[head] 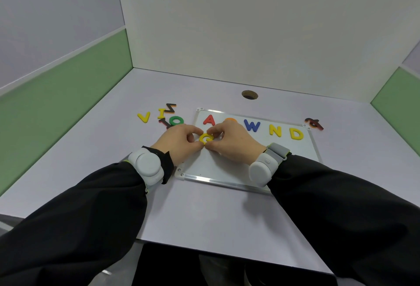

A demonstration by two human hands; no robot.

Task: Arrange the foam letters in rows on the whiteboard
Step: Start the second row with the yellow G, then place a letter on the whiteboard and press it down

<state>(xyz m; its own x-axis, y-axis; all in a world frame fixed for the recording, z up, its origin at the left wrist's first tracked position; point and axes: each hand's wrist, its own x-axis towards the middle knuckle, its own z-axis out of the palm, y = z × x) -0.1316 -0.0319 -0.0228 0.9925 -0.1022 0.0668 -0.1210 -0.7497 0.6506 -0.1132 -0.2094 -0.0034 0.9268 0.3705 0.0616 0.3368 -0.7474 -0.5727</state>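
A white whiteboard [227, 172] lies on the desk. Its top row holds a red A [209, 120], an orange letter [230, 119] mostly hidden behind my right hand, a blue W [252, 125], a yellow N [275, 130] and a yellow D [296, 133]. My left hand [179, 141] and my right hand [231, 143] both pinch a yellow round letter [205, 138], a G or C, at the board's left side below the A. Loose letters lie left of the board: a yellow V [143, 117], a yellow I [161, 113], a dark Z [170, 108], a green O [176, 120].
A dark red letter [165, 123] lies partly under the green O. Dark red and black letters [314, 123] lie off the board's far right corner. A round cable hole [249, 94] is in the desk behind the board. Walls enclose the desk on three sides.
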